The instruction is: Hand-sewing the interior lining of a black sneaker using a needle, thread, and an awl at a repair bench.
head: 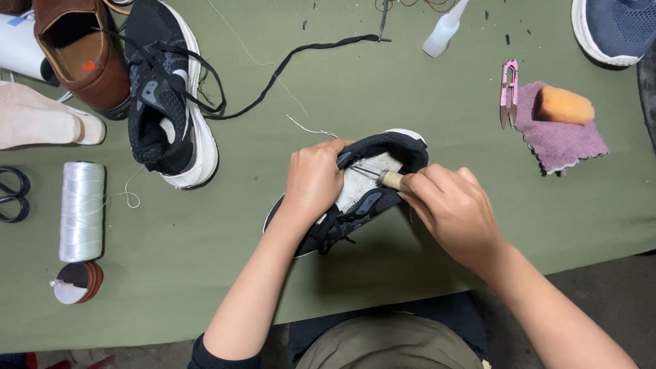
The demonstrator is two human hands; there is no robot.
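Note:
A black sneaker (383, 152) with a white sole lies on the green table mat (383, 82) in the middle of the view. My left hand (313, 181) grips its heel collar and holds the opening apart. My right hand (451, 208) holds a sewing awl (391, 179) by its pale wooden handle. The awl's metal needle points left into the light grey lining (359, 184) inside the shoe. A thin white thread (311, 128) trails off from the collar toward the upper left.
A matching black sneaker (167, 102) with loose laces, a brown leather shoe (82, 55) and a spool of white thread (80, 210) lie at left. Pink snips (509, 92), a purple cloth (560, 137) with an orange block (564, 106) lie at right. A blue shoe (615, 27) sits top right.

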